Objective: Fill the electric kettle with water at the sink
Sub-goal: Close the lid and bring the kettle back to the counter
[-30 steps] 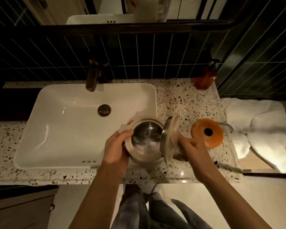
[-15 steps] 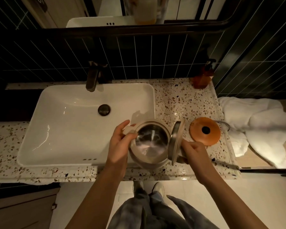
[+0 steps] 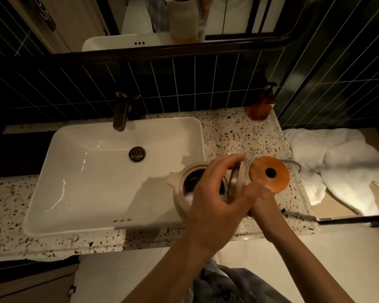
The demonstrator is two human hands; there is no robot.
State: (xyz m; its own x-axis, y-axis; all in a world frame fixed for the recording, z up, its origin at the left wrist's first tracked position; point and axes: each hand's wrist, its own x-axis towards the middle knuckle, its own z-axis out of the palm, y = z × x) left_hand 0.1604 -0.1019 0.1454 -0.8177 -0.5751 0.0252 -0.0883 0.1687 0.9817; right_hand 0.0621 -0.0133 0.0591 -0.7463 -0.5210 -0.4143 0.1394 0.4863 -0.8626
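The cream electric kettle (image 3: pixel 179 194) stands at the white sink's (image 3: pixel 53 154) right rim, mouth open, steel inside showing. Its hinged lid (image 3: pixel 239 182) stands upright on the right side. My left hand (image 3: pixel 212 193) reaches across the mouth, fingers curled over the lid's top edge. My right hand (image 3: pixel 263 202) grips the kettle's handle side, mostly hidden behind the left hand. The dark faucet (image 3: pixel 120 114) is at the sink's back; no water is running.
The orange round kettle base (image 3: pixel 269 173) lies on the speckled counter (image 3: pixel 234 132) right of the kettle, its cord (image 3: pixel 298 215) trailing right. An amber soap bottle (image 3: pixel 262 106) stands at the back right corner. White towels (image 3: pixel 337 167) lie further right. A mirror hangs above.
My left hand has left the kettle's left rim and moved right across the mouth to the upright lid. The kettle has stayed by the sink's right rim.
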